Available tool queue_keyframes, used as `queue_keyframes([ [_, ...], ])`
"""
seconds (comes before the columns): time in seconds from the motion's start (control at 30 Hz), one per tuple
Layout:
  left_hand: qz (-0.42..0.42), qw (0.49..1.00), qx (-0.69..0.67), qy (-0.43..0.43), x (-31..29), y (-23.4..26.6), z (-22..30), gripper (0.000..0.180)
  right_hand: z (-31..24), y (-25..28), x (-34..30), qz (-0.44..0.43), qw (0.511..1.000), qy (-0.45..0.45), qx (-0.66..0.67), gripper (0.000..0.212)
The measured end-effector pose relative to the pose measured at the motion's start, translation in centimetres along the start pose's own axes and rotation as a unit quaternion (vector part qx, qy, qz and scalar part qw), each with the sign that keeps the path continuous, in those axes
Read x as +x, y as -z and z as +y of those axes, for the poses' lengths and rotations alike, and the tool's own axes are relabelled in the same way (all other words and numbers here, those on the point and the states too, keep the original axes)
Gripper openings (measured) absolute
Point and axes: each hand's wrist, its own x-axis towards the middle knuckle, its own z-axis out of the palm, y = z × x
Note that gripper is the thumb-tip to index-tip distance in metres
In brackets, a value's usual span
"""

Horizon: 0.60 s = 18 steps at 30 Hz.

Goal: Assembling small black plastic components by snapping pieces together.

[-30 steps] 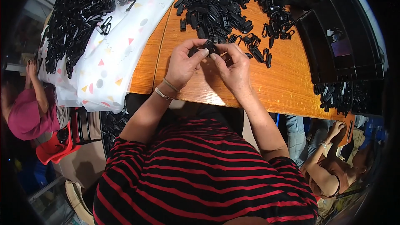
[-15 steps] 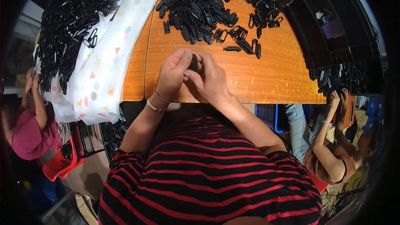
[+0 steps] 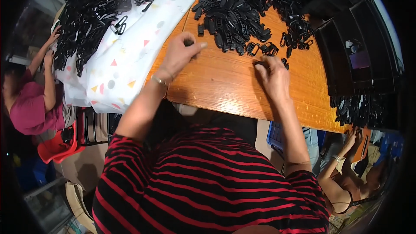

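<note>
My left hand (image 3: 180, 54) is raised over the wooden table, left of the main heap, its fingers curled and the thumb pointing right. A dark spot shows inside the curl; motion blur hides whether it is a part. Farther right, my right hand (image 3: 276, 78) reaches to the loose parts at the heap's near edge. Its thumb and fingers close on a small black plastic buckle part (image 3: 260, 63), partly hidden by the fingertips. Beyond both hands lies a large heap of black plastic buckle parts (image 3: 236, 15), some solid, some open frames.
A white patterned sheet (image 3: 130, 60) covers the table's left side, with another black heap (image 3: 104, 8) on it. Black bins (image 3: 359, 47) stand at the right, above more black parts (image 3: 357, 110). One person (image 3: 37, 104) works at far left, another (image 3: 338, 186) at far right.
My hands, together around a dark piece before, have parted. The left moved up and slightly left; the right went right to the loose parts. The whole view has shifted and turned.
</note>
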Motion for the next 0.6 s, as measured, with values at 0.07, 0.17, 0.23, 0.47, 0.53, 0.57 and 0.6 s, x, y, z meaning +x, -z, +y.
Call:
queue_keyframes([
  [0.07,0.063,0.980,0.166,-0.094,1.8,0.6,0.3,0.006,1.3,-0.2,0.4,-0.005,0.998,0.004,-0.055,0.021],
  [0.17,0.095,0.860,0.419,-0.275,4.0,1.2,0.9,0.015,2.0,-0.5,1.0,-0.107,0.989,-0.034,-0.094,0.023],
  [0.23,0.066,0.782,0.505,-0.360,5.0,1.7,1.0,0.018,1.8,-0.2,1.0,-0.109,0.990,-0.031,-0.087,0.023],
  [0.47,-0.021,0.744,0.558,-0.367,6.0,2.7,1.6,0.022,0.4,0.6,0.3,-0.165,0.982,-0.081,0.039,0.030],
  [0.53,-0.023,0.750,0.553,-0.362,5.6,2.9,1.4,0.024,0.7,0.0,-0.2,-0.134,0.989,-0.039,0.055,0.031],
  [0.57,-0.020,0.791,0.527,-0.312,5.3,2.9,1.2,0.024,0.3,-0.2,-0.2,-0.132,0.984,-0.052,0.103,0.030],
  [0.6,-0.017,0.827,0.498,-0.260,4.9,2.8,0.9,0.025,-0.2,-0.5,-0.2,-0.130,0.978,-0.065,0.151,0.029],
])
